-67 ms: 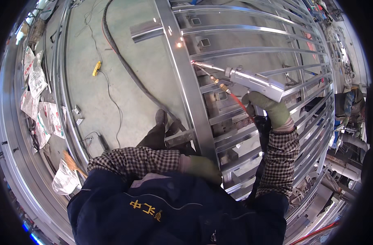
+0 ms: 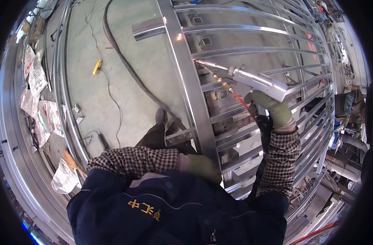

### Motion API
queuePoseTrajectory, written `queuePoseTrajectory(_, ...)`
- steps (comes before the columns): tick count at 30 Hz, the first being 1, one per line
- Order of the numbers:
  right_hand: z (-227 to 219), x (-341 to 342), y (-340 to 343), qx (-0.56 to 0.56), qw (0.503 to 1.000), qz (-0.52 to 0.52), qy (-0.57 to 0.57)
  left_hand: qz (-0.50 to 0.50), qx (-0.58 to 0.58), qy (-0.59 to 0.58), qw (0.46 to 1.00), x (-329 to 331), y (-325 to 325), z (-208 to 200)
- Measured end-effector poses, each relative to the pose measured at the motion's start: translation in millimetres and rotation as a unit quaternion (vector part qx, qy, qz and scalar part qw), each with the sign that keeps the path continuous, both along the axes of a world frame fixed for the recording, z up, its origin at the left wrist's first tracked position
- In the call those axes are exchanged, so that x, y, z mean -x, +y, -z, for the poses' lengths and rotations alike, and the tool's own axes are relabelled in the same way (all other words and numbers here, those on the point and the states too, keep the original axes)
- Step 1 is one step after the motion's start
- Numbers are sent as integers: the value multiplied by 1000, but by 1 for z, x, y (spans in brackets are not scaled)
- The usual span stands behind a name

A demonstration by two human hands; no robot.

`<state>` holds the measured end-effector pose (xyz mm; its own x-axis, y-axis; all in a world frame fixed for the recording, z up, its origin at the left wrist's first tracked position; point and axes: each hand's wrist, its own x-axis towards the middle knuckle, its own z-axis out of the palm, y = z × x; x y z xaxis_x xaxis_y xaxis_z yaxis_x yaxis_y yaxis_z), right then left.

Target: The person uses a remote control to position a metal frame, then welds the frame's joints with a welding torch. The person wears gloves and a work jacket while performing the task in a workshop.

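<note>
My right hand [image 2: 273, 107], in a green glove, is closed around the grip of a silver welding gun [image 2: 260, 81]. The nozzle points left, and its tip glows red where a crossbar meets the long side rail of a metal frame [image 2: 190, 96]. Beneath the nozzle runs a thin feed tube with brass fittings [image 2: 225, 84], joined to a red hose [image 2: 243, 102]. Small bright sparks show on the rail beyond the tip. My left hand [image 2: 202, 168], also green-gloved, is held across my body beside the near part of the rail; its fingers are blurred and hidden.
A short metal profile [image 2: 149, 28] juts left from the rail. Across the floor run a thick dark hose [image 2: 131, 71] and a thin cable with a yellow box [image 2: 97, 67]. Long metal profiles [image 2: 64, 77] and white bags [image 2: 37, 81] lie at left. Equipment crowds the far right.
The welding gun and my right hand have shifted very slightly to the right, the tip still at the rail. The sparks have changed place, and fewer show now. My left hand stays about where it was.
</note>
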<state>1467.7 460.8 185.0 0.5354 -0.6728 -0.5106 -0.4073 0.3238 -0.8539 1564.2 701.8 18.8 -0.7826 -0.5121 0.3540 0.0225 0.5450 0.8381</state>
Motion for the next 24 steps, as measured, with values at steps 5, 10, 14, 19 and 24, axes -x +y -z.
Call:
queuePoseTrajectory(5,-3,20,6,86,996,-22,9,-60,-53,23,996,-26,37,5)
queuePoseTrajectory(10,-7,24,30,106,994,2,36,-152,-77,-28,985,-66,72,3)
queuePoseTrajectory(14,-14,-4,49,114,992,-21,48,-155,-96,-110,977,-110,80,-20)
queuePoseTrajectory(19,-25,-64,105,121,990,51,49,-200,-33,-218,955,-229,110,-61)
queuePoseTrajectory(24,-30,-132,124,158,986,43,-16,-276,-62,-406,869,-339,132,-134)
